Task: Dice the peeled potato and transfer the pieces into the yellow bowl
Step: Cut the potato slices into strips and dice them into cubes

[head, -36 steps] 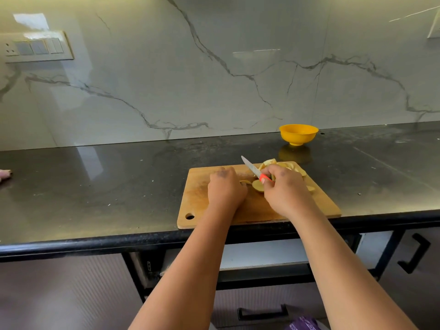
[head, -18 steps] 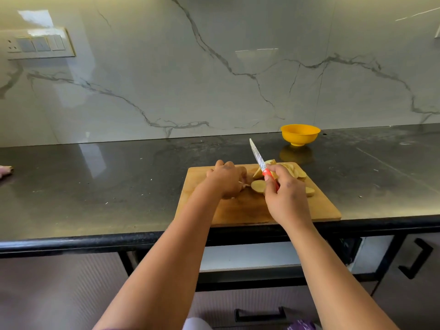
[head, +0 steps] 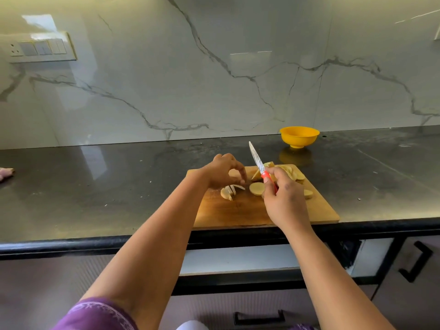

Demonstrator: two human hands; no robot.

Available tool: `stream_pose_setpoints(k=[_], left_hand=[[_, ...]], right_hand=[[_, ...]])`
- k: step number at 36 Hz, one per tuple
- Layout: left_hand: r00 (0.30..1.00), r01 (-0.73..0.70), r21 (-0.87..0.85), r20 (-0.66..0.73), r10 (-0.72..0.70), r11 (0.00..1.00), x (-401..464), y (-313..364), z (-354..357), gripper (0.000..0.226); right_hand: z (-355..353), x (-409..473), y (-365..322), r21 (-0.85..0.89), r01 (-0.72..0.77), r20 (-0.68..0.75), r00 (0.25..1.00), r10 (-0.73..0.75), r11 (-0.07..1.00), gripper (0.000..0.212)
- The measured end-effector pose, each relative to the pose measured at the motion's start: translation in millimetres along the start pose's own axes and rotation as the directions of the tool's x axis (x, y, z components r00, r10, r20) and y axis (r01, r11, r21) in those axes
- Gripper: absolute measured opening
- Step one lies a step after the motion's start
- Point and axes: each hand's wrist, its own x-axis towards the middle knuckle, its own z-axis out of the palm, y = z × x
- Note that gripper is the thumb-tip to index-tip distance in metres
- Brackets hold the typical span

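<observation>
A wooden board [head: 238, 211] sits at the black counter's [head: 95, 186] front edge, below a marble wall [head: 166, 79]. On the board, potato pieces [head: 256, 188] lie beside the right hand [head: 285, 203] gripping a knife [head: 258, 163]; the left hand [head: 222, 172] hovers, fingers curled, empty. The yellow bowl [head: 299, 136] stands behind the board.

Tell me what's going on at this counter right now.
A person is cutting up a peeled potato on a wooden cutting board at the front edge of a dark stone counter. The right hand grips a small red-handled knife, blade lifted off the board and pointing up and away. The left hand hovers with curled fingers over a slice cut into pale potato strips. Round potato slices lie beside them. The yellow bowl stands behind the board; its inside is not visible.
</observation>
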Motion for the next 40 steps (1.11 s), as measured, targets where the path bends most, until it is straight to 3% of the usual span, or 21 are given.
stream_pose_setpoints(k=[6,10,12,17,24,32,40], left_hand=[[0.991,0.068,-0.096,-0.112,-0.078,0.993,-18.1,-3.3,-2.9,0.025],[0.989,0.147,-0.059,0.043,-0.145,0.987,-44.6,-6.0,-3.5,0.08],[0.991,0.123,-0.03,0.058,-0.121,0.992,-51.8,-2.8,0.8,0.088],[0.993,0.111,-0.053,-0.027,-0.112,0.992,-52.0,-3.3,14.4,0.061],[0.985,0.09,-0.101,-0.139,-0.104,0.991,-43.8,-16.1,21.7,0.043],[0.995,0.076,-0.051,-0.063,-0.079,0.996,-33.1,-1.9,18.5,0.057],[0.998,0.016,0.015,-0.055,-0.015,1.0,-30.9,1.2,21.5,0.018]], right_hand=[[-0.1,0.5,-1.1,0.015,0.007,-0.006,1.0,-0.007,1.0,0.022],[-2.8,-0.7,-1.9,-0.013,0.02,0.054,0.998,-0.019,1.0,0.023],[-3.9,0.3,-3.8,-0.049,0.024,0.115,0.993,-0.019,0.999,0.025],[-10.3,2.8,-9.2,-0.102,0.011,0.133,0.991,0.003,0.995,0.029],[-12.5,3.0,-17.0,-0.084,-0.002,0.118,0.993,0.012,0.996,0.024],[-4.0,5.5,-8.5,0.026,-0.066,0.078,0.995,0.064,0.997,0.022],[0.5,2.1,-4.3,0.007,-0.035,0.014,0.999,0.035,0.999,0.021]])
